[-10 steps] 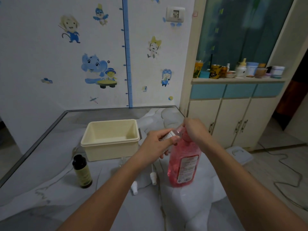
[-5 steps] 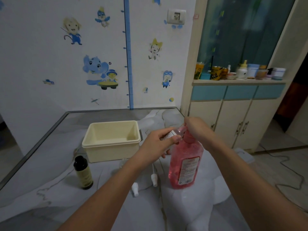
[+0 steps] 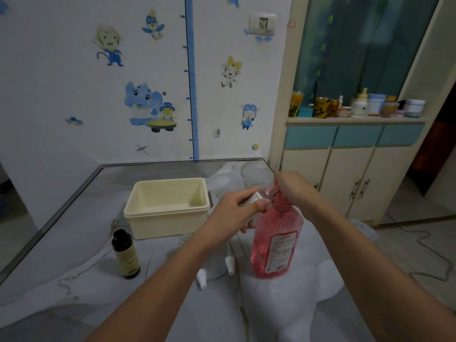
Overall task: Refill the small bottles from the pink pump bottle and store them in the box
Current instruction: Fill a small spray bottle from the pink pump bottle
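The pink pump bottle (image 3: 276,240) stands upright on the table right of centre. My right hand (image 3: 292,187) rests on top of its pump head, fingers curved over it. My left hand (image 3: 238,209) holds a small clear bottle (image 3: 261,195) with a white label, its mouth tilted up against the pump's spout. A cream plastic box (image 3: 167,208) sits behind and to the left with nothing visible inside. A second small clear bottle (image 3: 183,240) stands in front of the box, half hidden by my left forearm. Two white spray caps (image 3: 229,264) (image 3: 201,280) lie on the table.
A dark brown bottle with a pale label (image 3: 125,254) stands at the left front of the box. The marble-patterned table (image 3: 74,243) has a metal edge along its left side. A cabinet (image 3: 350,174) with cluttered shelf stands to the right, cables on the floor.
Both hands stay at the pump head with the small bottle held against the spout. The view has shifted slightly; nothing else has moved.
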